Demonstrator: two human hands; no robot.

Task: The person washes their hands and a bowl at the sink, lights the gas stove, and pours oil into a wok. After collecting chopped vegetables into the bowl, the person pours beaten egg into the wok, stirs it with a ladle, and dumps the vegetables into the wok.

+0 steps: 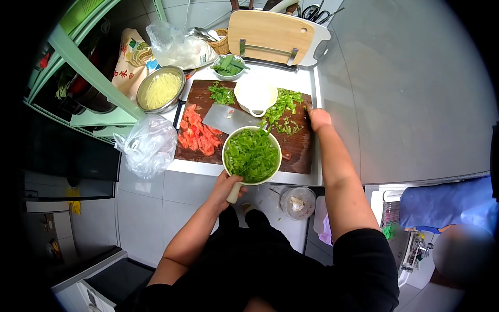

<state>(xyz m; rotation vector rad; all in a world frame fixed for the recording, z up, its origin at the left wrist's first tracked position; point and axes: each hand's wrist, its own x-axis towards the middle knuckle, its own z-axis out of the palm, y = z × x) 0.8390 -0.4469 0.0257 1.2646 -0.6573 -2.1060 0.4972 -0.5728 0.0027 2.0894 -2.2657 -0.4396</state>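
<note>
Near centre, my left hand (224,188) holds the bowl (258,183), maybe so greens (252,153) won't spill; I can't tell what my right hand (320,119) grips.

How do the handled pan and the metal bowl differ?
The handled pan is cream-coloured with a short handle; the metal bowl is silvery, with no handle visible. The pan holds chopped greens; the bowl holds pale yellow shreds. The left hand grips the pan, while the bowl sits left of the cutting board, untouched. Both are round and open-topped.
</note>
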